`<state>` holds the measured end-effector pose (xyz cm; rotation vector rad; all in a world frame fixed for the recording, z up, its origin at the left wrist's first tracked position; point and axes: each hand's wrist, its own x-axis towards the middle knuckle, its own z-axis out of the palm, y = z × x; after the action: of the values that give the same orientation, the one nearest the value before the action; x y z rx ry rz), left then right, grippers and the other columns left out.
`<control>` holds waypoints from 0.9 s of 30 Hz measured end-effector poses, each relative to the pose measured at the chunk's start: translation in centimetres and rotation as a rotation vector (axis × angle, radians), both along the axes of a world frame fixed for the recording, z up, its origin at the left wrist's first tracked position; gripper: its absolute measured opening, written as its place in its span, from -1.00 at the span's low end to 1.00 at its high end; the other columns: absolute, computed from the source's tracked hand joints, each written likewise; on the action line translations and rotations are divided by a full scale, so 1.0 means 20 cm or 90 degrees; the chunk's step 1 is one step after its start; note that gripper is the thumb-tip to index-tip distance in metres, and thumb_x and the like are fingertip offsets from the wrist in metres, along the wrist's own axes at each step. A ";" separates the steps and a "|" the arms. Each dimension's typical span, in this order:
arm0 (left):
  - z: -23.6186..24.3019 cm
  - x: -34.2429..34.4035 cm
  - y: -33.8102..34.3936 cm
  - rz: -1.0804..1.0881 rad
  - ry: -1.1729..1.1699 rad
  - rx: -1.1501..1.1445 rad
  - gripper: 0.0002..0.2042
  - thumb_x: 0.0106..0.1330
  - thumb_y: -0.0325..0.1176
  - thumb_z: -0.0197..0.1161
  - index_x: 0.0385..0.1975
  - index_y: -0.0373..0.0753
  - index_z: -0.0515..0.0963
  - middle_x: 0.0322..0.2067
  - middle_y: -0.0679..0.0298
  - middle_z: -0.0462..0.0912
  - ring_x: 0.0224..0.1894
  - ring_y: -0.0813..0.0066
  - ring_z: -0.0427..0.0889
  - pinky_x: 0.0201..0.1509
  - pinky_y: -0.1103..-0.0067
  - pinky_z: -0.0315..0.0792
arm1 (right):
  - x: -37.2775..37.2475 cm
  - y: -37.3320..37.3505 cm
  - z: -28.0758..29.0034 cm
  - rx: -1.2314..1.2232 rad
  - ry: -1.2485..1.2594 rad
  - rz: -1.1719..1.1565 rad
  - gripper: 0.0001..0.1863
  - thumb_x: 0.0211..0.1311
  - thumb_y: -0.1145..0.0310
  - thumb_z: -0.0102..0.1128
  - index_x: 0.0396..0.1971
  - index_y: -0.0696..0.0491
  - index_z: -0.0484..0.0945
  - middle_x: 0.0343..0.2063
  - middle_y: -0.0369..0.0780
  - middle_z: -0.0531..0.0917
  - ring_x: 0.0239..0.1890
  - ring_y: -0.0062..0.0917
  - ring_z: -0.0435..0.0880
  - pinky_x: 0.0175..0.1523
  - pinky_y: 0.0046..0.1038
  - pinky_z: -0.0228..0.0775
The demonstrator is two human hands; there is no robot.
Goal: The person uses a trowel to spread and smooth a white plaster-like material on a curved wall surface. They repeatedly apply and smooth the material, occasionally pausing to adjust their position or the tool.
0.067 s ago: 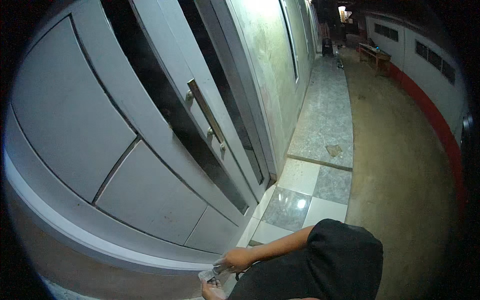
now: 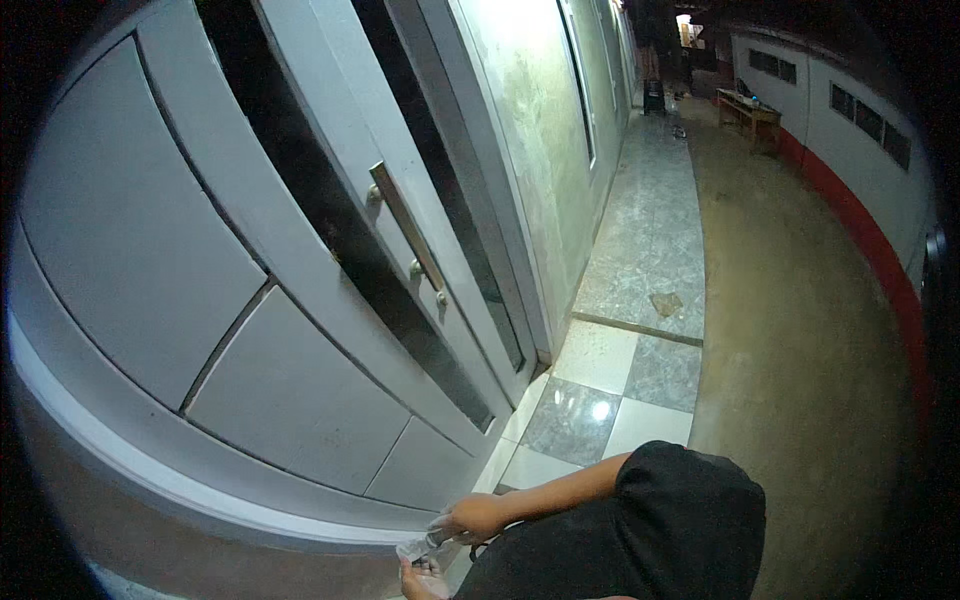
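Observation:
My right hand (image 2: 472,519) is closed at the lower middle of the view, holding a small greyish object (image 2: 435,535) that I cannot make out clearly. My left hand (image 2: 420,582), palm up just below it, has curled fingers at a pale translucent piece (image 2: 410,550), which looks like plastic. A whitish residue marks the fingers. Both hands are low beside the bottom of a grey panelled door (image 2: 140,230) with dark glass strips and a long metal handle (image 2: 405,220). My dark-clothed body hides part of the floor beneath them.
A checkered tile step (image 2: 595,365) meets a raised grey tiled walkway (image 2: 640,230) along a pale wall. A small scrap (image 2: 665,302) lies on it. To the right are a dirt path (image 2: 785,330), a wooden table (image 2: 750,108) and a white wall with a red base (image 2: 850,200).
The view has shifted very slightly, with the door sitting a little further left. My hands hold almost the same pose as a moment earlier.

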<state>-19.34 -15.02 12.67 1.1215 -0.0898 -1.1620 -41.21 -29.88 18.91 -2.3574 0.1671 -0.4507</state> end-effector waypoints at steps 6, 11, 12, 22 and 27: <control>0.18 -0.36 -0.39 -0.044 -0.099 0.022 -0.65 0.45 -0.08 0.24 0.01 -0.22 0.51 -0.19 0.22 0.63 -0.18 0.35 0.61 -0.08 0.32 0.56 | -0.42 -0.28 -0.02 0.000 0.089 -0.152 -0.28 0.18 0.22 0.28 0.39 -0.07 0.34 -0.25 0.00 0.71 -0.23 0.00 0.69 -0.13 -0.05 0.51; 0.31 -0.53 -0.61 -0.095 -0.131 0.007 -0.60 0.47 -0.05 0.24 -0.05 -0.33 0.52 -0.24 0.10 0.66 -0.26 0.21 0.70 -0.12 0.23 0.66 | -0.59 -0.39 -0.04 -0.016 0.145 -0.246 -0.33 0.24 0.17 0.24 0.38 -0.13 0.37 -0.41 -0.04 0.71 -0.41 -0.02 0.69 -0.32 -0.05 0.50; 0.33 -0.53 -0.63 -0.099 -0.120 0.025 -0.59 0.47 -0.03 0.24 -0.06 -0.33 0.52 -0.25 0.10 0.67 -0.26 0.19 0.71 -0.08 0.21 0.67 | -0.61 -0.40 -0.04 -0.026 0.154 -0.258 -0.35 0.24 0.17 0.23 0.37 -0.14 0.38 -0.42 -0.04 0.70 -0.41 -0.03 0.69 -0.32 -0.05 0.50; 0.39 -0.56 -0.70 -0.237 0.006 0.000 -0.55 0.41 0.10 0.28 -0.02 -0.20 0.59 -0.17 0.24 0.72 -0.19 0.29 0.68 -0.03 0.28 0.57 | -0.69 -0.42 -0.03 -0.021 0.095 -0.283 -0.64 0.28 0.21 0.18 0.07 -0.10 0.57 -0.47 -0.04 0.69 -0.46 -0.02 0.68 -0.35 -0.02 0.50; 0.34 -0.61 -0.68 -0.232 -0.006 -0.011 -0.58 0.40 0.11 0.29 -0.09 -0.15 0.61 -0.20 0.31 0.73 -0.27 0.41 0.64 -0.10 0.36 0.55 | -0.73 -0.46 -0.05 -0.029 0.098 -0.269 -0.69 0.27 0.27 0.15 0.02 -0.10 0.59 -0.47 -0.03 0.68 -0.44 -0.01 0.68 -0.35 -0.03 0.49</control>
<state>-31.53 -28.61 19.56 1.1229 -0.3218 -1.4757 -55.75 -38.98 17.86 -2.3997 0.7422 -0.4734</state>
